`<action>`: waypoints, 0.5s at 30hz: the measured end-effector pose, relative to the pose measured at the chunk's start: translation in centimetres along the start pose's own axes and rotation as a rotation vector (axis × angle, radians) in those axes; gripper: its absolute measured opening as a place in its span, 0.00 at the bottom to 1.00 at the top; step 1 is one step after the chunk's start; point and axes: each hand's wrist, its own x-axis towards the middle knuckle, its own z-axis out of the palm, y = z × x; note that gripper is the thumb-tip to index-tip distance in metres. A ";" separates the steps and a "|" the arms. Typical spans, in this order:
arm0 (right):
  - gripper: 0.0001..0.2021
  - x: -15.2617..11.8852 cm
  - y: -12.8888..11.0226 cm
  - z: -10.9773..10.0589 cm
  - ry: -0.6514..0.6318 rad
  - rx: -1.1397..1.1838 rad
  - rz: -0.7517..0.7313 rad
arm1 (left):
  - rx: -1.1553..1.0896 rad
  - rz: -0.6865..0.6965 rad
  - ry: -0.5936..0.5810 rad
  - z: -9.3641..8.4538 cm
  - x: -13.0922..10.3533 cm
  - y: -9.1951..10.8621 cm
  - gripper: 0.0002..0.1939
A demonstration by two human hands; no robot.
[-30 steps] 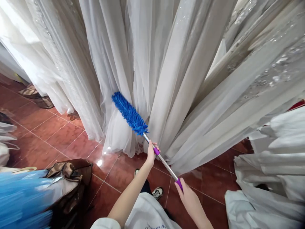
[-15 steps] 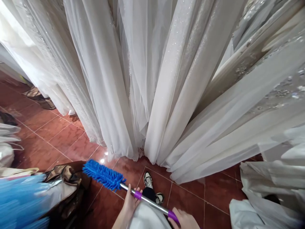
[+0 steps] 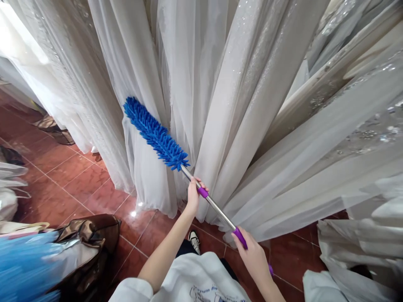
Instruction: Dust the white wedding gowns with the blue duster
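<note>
A duster with a fluffy blue head (image 3: 157,136) and a metal pole with purple grips slants across the middle. Its head lies against the lower part of long white hanging gowns (image 3: 204,84). Closed round the metal pole, just below the blue head, is my left hand (image 3: 194,195). My right hand (image 3: 248,249) grips the purple part of the handle lower down, to the right. Sheer fabric (image 3: 151,176) bunches beside and below the duster head.
Red tiled floor (image 3: 78,180) shows at the left and under the gowns. A brown bag (image 3: 107,235) and blue tulle (image 3: 28,260) lie at the lower left. More white fabric (image 3: 355,247) is at the lower right. My shoe (image 3: 194,241) is below the gowns.
Both hands have moved forward and up with the duster. Its blue head has gone from above the floor near the brown bag onto the white gowns, pushing the sheer fabric.
</note>
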 end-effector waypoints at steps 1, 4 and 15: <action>0.20 0.0 0.2 0.0 -0.077 0.028 0.058 | 0.008 0.005 0.049 -0.3 0.6 -1.0 0.24; 0.20 -0.4 0.3 0.7 -0.292 0.128 0.185 | -0.012 -0.052 0.185 -3.2 1.3 -3.5 0.25; 0.11 -5.8 7.7 2.4 -0.701 -0.137 -0.190 | -0.111 -0.655 0.848 -17.1 -13.0 -16.7 0.07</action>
